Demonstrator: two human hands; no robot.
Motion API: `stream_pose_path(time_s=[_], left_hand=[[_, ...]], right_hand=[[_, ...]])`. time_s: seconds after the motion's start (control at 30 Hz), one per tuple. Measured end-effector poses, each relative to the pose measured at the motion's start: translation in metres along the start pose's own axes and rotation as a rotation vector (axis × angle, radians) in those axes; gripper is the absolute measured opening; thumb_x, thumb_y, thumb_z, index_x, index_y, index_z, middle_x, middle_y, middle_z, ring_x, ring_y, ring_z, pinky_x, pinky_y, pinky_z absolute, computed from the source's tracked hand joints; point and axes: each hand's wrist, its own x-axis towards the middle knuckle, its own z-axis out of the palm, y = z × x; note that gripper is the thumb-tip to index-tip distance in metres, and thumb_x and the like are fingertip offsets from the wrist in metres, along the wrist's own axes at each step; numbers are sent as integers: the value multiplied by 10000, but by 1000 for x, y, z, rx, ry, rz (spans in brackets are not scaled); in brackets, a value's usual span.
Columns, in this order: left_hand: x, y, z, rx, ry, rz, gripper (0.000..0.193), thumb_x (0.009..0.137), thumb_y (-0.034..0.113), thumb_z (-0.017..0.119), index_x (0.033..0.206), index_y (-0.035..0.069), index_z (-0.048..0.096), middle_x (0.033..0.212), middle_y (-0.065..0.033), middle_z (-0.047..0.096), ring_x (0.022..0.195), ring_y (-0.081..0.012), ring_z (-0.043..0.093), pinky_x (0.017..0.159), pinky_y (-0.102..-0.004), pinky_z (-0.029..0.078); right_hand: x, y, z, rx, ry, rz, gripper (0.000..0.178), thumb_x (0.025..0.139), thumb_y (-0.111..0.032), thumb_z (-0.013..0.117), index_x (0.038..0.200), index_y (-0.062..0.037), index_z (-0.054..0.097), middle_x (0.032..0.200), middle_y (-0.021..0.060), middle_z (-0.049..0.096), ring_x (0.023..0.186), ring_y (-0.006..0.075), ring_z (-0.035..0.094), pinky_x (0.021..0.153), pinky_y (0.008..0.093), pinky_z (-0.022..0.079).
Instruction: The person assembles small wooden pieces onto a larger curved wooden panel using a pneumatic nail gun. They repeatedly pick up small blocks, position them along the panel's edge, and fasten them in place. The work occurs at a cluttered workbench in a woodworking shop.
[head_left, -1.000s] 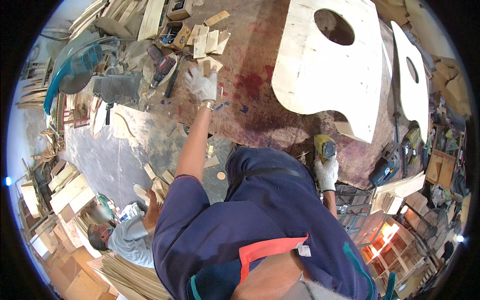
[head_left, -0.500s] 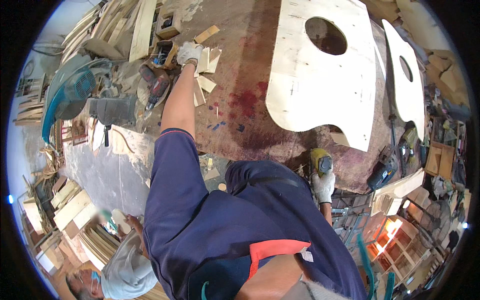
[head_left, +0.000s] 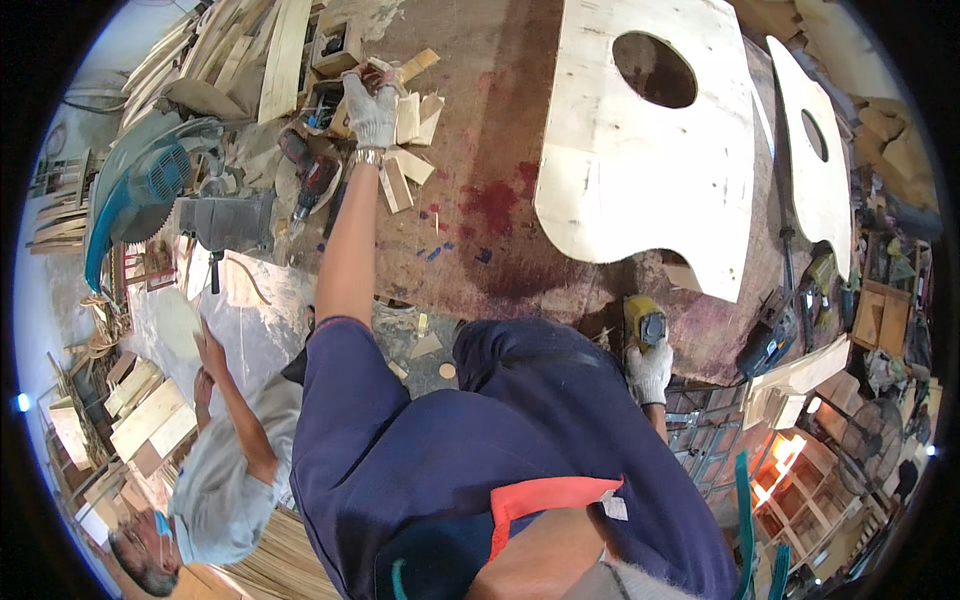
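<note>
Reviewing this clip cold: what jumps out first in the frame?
The big pale plywood panel with an oval hole lies across the stained workbench, a second cut panel to its right. The gloved left hand reaches far out into a scatter of small wood offcuts at the bench's far left, while the gloved right hand grips a yellow power tool at the near edge. Another person works at lower left.

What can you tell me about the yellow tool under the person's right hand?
The yellow tool is a small hand-held power tool with a yellow body and a dark round part on top. It sits at the near edge of the reddish, stained workbench, just below the big pale plywood cut-out. The right hand, in a white work glove, grips its lower end. Its working end cannot be seen.
</note>
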Motion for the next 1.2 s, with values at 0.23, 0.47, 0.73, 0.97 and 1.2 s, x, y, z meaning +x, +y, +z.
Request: stream_pose_path(time_s=[0.23, 0.47, 0.73, 0.97, 1.2], left_hand=[[-170, 68, -25, -358, -338, -209, 388, 960, 84, 682, 1284, -25, 498, 1170, -91, 630, 998, -151, 582, 867, -296, 500], [-290, 99, -4, -76, -532, -137, 462, 923, 169, 734, 1343, 98, 556, 938, -130, 682, 778, -221, 644, 710, -353, 525], [-322, 103, 21, 29, -542, -35, 551, 891, 233, 745, 1383, 80, 549, 1003, -158, 703, 856, -316, 701, 723, -405, 553], [-337, 82, 31, 60, -512, 41, 731, 802, 203, 779, 1465, 107, 484, 1329, -236, 623, 1020, -387, 680, 806, -450, 570], [-324, 106, 26, 80, -615, -60, 729, 759, 161, 805, 1412, 40, 503, 1274, -238, 642, 1028, -390, 678, 828, -448, 575]], right_hand=[[44, 30, -31, 614, -296, 53, 307, 793, -52, 609, 1088, 0, 677, 820, 46, 695, 689, 133, 623, 632, 335, 514], [95, 93, -17, 401, -158, -19, 288, 861, -172, 725, 1083, 7, 685, 814, 53, 705, 691, 132, 620, 646, 316, 498], [109, 102, -14, 208, -258, -12, 376, 879, -295, 753, 1115, -14, 675, 872, 69, 707, 772, 171, 643, 697, 333, 501], [81, -31, -51, -284, -137, -198, 537, 883, -476, 674, 1120, 6, 680, 985, 266, 714, 950, 380, 706, 817, 434, 555], [95, -110, 20, 1291, -625, 156, 445, 1064, -353, 525, 1250, 51, 524, 1141, 180, 683, 901, 309, 716, 735, 425, 589]])
